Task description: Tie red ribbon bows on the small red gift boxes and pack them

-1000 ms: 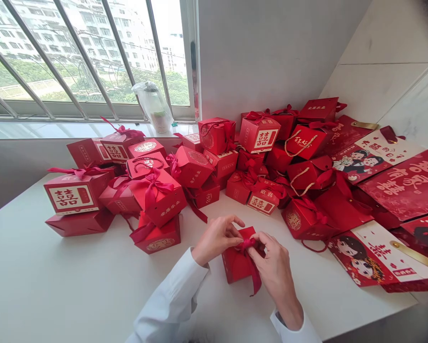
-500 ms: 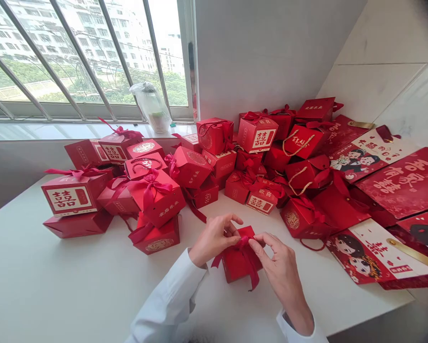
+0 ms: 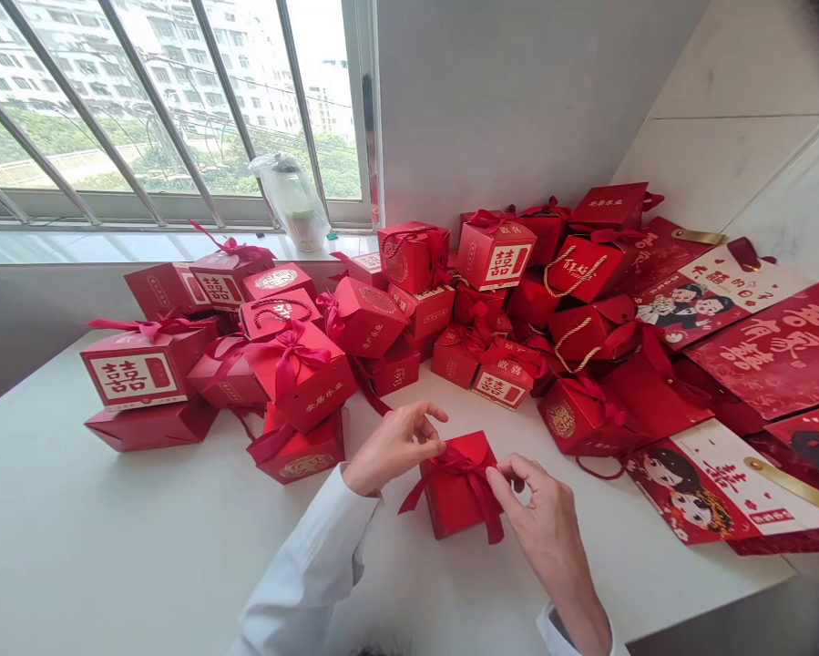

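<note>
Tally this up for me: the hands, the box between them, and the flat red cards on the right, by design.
Left hand: 1
Right hand: 1
Red box tied with crimson ribbon: 1
Red cartoon-couple cards: 2
Red card with pale calligraphy: 1
Partly hidden red card with dark shape: 1
Total: 7

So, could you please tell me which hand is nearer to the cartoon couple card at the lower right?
Right. The right hand sits between the red box and the card; the left hand is on the box's far side.

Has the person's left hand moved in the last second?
Yes: the left hand has shifted leftward, closer to the red box with the gold oval emblem at the front of the pile.
</note>
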The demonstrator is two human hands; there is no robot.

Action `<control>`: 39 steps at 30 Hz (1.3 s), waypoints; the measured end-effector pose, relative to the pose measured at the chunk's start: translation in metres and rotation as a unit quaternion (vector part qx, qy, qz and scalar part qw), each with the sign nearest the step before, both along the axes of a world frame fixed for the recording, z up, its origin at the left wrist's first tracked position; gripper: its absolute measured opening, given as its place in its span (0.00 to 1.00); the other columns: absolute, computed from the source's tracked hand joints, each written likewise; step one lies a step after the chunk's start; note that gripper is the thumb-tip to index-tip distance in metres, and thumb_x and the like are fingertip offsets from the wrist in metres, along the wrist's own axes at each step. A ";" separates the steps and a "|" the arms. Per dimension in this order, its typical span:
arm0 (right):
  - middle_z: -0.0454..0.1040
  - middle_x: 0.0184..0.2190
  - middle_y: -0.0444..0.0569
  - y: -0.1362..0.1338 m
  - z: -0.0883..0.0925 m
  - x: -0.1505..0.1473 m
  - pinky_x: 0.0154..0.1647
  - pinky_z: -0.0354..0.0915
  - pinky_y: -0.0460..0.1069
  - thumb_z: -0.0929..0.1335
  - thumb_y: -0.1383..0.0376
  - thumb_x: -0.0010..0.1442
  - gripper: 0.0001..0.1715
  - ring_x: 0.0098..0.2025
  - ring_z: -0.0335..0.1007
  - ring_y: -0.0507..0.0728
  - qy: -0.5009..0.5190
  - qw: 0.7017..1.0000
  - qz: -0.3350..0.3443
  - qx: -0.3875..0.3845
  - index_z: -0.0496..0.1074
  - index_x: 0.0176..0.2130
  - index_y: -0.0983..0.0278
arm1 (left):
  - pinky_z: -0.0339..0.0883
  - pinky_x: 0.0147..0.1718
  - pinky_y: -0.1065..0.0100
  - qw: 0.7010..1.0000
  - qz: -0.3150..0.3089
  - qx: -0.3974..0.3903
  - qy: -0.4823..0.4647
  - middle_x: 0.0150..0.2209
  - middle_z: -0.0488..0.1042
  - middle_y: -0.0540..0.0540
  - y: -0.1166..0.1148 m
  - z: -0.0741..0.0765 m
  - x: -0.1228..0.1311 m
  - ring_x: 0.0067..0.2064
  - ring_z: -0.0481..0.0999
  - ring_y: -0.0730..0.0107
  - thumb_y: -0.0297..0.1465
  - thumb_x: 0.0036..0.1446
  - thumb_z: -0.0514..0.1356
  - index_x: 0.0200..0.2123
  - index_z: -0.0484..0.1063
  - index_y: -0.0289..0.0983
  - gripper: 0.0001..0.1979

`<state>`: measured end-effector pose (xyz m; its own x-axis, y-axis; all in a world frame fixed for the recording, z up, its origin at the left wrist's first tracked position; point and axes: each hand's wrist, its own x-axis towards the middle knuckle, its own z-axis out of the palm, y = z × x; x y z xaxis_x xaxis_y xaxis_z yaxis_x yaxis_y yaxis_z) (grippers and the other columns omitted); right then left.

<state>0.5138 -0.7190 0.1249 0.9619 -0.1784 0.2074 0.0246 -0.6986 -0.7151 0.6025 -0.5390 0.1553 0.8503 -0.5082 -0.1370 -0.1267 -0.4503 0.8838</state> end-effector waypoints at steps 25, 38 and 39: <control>0.60 0.19 0.40 -0.004 -0.006 0.001 0.26 0.52 0.45 0.58 0.54 0.62 0.21 0.22 0.51 0.51 0.010 0.999 -0.033 0.029 0.61 0.23 0.61 | 0.58 0.29 0.72 0.997 0.006 0.035 -0.068 0.30 0.68 0.52 0.004 0.004 -0.002 0.31 0.66 0.74 0.35 0.54 0.56 0.37 0.64 0.37 0.08; 0.63 0.19 0.40 -0.006 -0.007 -0.001 0.23 0.50 0.45 0.59 0.53 0.62 0.21 0.19 0.48 0.50 0.010 0.999 -0.019 0.024 0.62 0.24 0.61 | 0.54 0.27 0.73 0.983 -0.050 0.165 -0.062 0.25 0.69 0.53 0.010 0.012 -0.012 0.28 0.66 0.74 0.28 0.51 0.60 0.29 0.65 0.37 0.04; 0.62 0.19 0.40 -0.006 -0.007 -0.001 0.23 0.51 0.45 0.59 0.53 0.62 0.21 0.19 0.48 0.50 0.009 0.999 -0.020 0.023 0.61 0.24 0.61 | 0.55 0.27 0.73 0.982 -0.057 0.171 -0.055 0.25 0.70 0.52 0.011 0.015 -0.013 0.28 0.66 0.74 0.28 0.52 0.60 0.29 0.66 0.37 0.04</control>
<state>0.5125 -0.7252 0.1179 0.9572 -0.2257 0.1812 -0.0153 -0.6645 -0.7471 0.5894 -0.5280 0.1702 0.8094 -0.5418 -0.2264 -0.2810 -0.6959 0.6609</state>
